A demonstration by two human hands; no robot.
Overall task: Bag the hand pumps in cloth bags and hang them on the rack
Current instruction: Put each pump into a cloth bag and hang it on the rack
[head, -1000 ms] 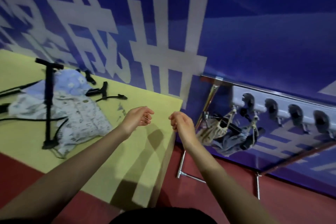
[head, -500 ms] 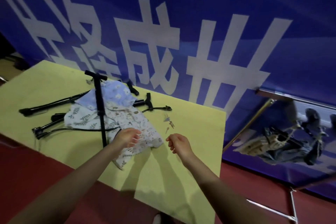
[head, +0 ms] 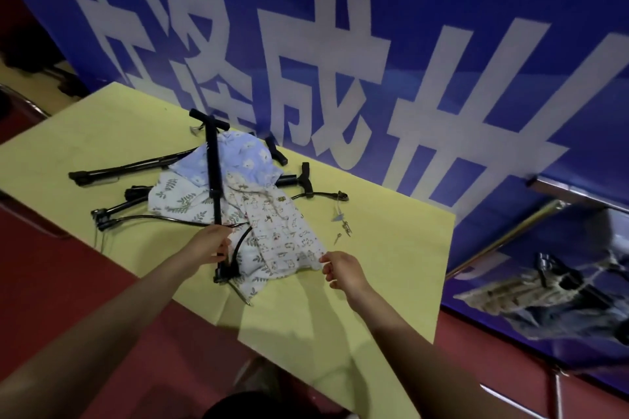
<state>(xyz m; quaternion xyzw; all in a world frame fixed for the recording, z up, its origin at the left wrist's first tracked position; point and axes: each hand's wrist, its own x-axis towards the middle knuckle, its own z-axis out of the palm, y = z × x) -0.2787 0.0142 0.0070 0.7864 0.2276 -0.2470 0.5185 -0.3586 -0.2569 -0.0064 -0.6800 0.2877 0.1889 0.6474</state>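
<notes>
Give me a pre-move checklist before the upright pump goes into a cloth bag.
1. Left hand around the upright pump: ok, its fingers wrap the lower shaft.
2. Right hand on the animal-print bag: ok, pinching its near corner.
3. Bag mouth open: cannot tell, the cloth lies flat and crumpled.
4. Pump's hose free: not ok, it loops beside the base over the cloth.
5. Other bags out of the way: not ok, the leaf-print bag lies beneath.
6. Free hook on the rack: cannot tell, mostly out of frame.
</notes>
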